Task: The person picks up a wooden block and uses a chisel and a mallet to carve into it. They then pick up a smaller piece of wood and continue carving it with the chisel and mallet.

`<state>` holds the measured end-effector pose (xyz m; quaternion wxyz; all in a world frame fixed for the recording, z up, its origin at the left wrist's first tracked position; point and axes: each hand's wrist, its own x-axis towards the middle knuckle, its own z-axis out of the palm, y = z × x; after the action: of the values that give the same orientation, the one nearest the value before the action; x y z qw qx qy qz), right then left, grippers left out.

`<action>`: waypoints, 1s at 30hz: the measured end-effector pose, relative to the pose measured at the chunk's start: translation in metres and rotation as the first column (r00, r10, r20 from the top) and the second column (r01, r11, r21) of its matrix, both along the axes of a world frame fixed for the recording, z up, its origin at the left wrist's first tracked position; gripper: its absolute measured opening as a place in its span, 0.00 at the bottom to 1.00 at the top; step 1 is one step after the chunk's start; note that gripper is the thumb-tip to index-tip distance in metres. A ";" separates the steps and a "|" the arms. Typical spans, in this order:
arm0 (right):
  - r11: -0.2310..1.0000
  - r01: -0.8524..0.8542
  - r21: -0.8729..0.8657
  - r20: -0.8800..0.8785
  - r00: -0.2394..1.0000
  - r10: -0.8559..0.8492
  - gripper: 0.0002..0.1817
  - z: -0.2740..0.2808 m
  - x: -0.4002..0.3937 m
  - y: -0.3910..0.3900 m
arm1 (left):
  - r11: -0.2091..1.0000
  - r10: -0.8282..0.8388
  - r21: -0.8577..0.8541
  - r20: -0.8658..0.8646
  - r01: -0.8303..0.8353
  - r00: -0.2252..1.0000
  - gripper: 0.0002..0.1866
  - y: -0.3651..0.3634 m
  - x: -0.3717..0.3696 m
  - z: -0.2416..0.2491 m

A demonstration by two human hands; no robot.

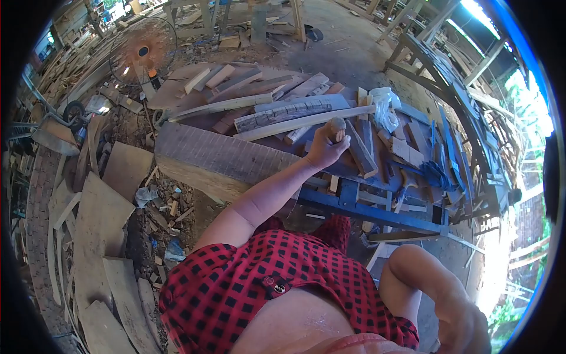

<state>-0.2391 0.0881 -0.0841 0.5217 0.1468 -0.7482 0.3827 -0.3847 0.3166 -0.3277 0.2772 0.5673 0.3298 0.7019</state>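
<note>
While the bare left hand [326, 146] is closed round a short, brown, round-ended wooden piece [338, 125], the bare right hand [466, 330] is well apart, bent back toward the body; can't tell if it grips anything. Held piece is above the cluttered blue metal-framed bench [377, 218], near a long, pale, straight wooden strip [306, 123]. Risk: one-handed hold, so a slip could drop it onto loose stock. Bumping the strip could shift the weathered grey, dark-marked timber [295, 114] beside it. Farther out, a crumpled, translucent white plastic bag [386, 109] could snag a passing hand.
</note>
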 end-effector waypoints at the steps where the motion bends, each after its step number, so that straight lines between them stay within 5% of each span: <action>1: 0.999 -0.041 0.017 0.008 0.999 0.041 0.07 0.002 0.000 0.005 | 1.000 -0.009 -0.001 0.005 0.009 1.000 0.09 -0.001 -0.002 0.002; 25: 0.727 -0.615 0.304 0.319 0.785 0.530 0.05 0.014 0.045 0.040 | 0.997 -0.063 -0.040 0.006 0.063 0.998 0.07 0.005 -0.002 -0.007; 29: 0.940 -0.325 0.101 0.294 0.913 0.284 0.13 0.005 0.042 0.020 | 0.998 -0.054 -0.027 -0.020 0.054 0.998 0.07 0.007 -0.001 -0.008; 30: 0.820 -0.549 0.162 0.419 0.790 0.447 0.08 0.016 0.036 0.047 | 1.000 -0.030 -0.002 -0.052 0.030 0.998 0.06 0.007 -0.002 -0.008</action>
<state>-0.2035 0.1356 -0.0682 0.2281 0.3381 -0.8106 0.4202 -0.3869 0.3233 -0.3362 0.2794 0.5900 0.3284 0.6826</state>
